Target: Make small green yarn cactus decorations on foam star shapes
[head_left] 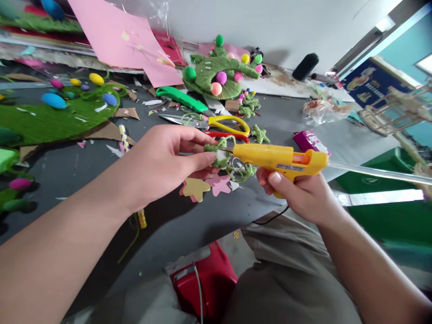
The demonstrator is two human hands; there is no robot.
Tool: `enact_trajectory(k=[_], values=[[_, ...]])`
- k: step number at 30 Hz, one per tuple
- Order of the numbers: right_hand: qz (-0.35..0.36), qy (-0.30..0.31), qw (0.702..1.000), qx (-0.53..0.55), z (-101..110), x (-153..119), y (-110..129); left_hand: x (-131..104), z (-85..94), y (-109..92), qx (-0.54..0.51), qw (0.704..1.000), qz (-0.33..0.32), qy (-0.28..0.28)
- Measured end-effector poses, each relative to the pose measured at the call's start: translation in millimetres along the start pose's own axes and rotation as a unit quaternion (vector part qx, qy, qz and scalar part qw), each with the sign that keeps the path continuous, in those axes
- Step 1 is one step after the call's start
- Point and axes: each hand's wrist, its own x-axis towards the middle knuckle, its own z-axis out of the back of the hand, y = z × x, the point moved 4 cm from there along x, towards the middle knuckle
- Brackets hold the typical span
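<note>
My right hand (295, 189) is wrapped round the grip of a yellow hot glue gun (265, 155), with a long clear glue stick (374, 172) sticking out of its back. Between the fingertips of my left hand (175, 155) is a small piece wound with green yarn (212, 147), showing a pale patch. The gun's nozzle meets or nearly touches that piece; which one I cannot tell. Loose green yarn (245, 172) dangles beneath the nozzle. Just under my left fingers lie a yellow paper star (197, 189) and a pink paper star (219, 183).
Beyond my hands lie yellow-and-red scissors (231, 123), a green utility knife (182, 98) and yarn stars (259, 133). Yarn-wrapped shapes with coloured balls (216, 74) stand at the back; another (67, 114) lies left. A purple packet (310, 141) is right, a green bin (378, 180) beyond the table edge.
</note>
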Motion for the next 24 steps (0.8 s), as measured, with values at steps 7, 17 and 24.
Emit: enact_trajectory(k=[7,17,24], values=[[0.032,-0.003,0.999,0.018,-1,0,3,-2,-0.1,-1,0.001,1.0,0.01,0.001],[0.068,-0.016,0.997,-0.017,-3,1,13,-1,-0.3,0,0.013,1.0,0.014,0.005],[0.069,-0.021,0.997,-0.021,-3,2,13,-3,0.0,0,0.008,1.0,0.021,0.001]])
